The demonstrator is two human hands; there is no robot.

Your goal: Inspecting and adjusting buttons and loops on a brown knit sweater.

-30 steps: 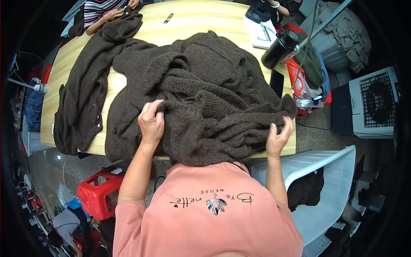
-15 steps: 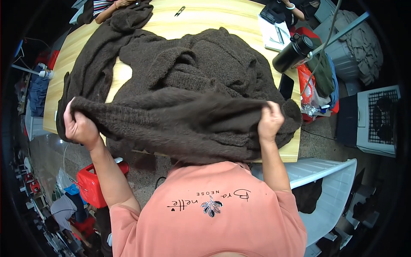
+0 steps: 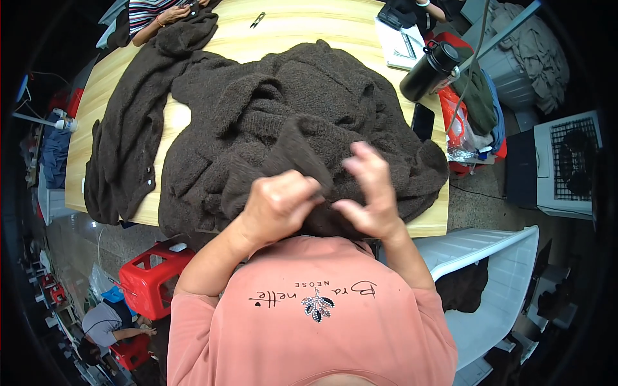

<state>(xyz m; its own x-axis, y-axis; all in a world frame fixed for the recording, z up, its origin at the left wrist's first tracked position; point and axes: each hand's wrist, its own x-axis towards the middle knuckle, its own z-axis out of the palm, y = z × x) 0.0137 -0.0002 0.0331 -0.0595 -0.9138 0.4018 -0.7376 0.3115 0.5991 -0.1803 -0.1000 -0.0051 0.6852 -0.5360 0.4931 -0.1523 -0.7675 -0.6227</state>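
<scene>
A heap of dark brown knitwear covers the middle of the wooden table. In front of my body my left hand is closed, gripping a fold of a brown knitted garment that rises between my hands. Beside it, to the right, my right hand is open, its thumb and fingers apart and somewhat smeared by motion. On the left, a long brown knitted piece with small light buttons hangs over the table's near edge.
Thread snips lie at the far side. A black bottle, a phone and a notebook stand or lie at the right. Another person's hands work at far left. A red stool and white bin are below.
Both hands have come together from wide apart, and the stretched cloth has dropped into folds. My right hand has let go of it.
</scene>
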